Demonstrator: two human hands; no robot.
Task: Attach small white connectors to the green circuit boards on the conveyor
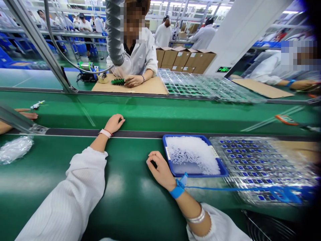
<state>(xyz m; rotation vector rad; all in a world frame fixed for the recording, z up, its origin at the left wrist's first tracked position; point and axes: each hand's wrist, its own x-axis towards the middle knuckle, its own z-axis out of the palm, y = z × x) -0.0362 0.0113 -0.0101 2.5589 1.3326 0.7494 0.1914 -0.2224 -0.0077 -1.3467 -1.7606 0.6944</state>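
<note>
My left hand (115,123) reaches over the dark rail at the near edge of the green belt. Its fingers are curled in towards the thumb, with nothing visible in them. My right hand (162,170) hovers or rests over the green worktop, just left of a blue tray (172,167). Thumb and forefinger bend together into a loop, and no object shows between them. Many small white translucent pieces (193,150) fill most of the tray, with its front left floor bare. A blue wrist strap (177,190) with a coiled cord is on my right wrist.
Clear plastic trays (250,167) with blue-and-silver parts lie at right. A plastic bag (16,149) lies at left. Across the belt (140,113), a co-worker's hand (134,81) touches a green part beneath a grey duct (114,33). An orange-handled tool (286,119) lies on the belt.
</note>
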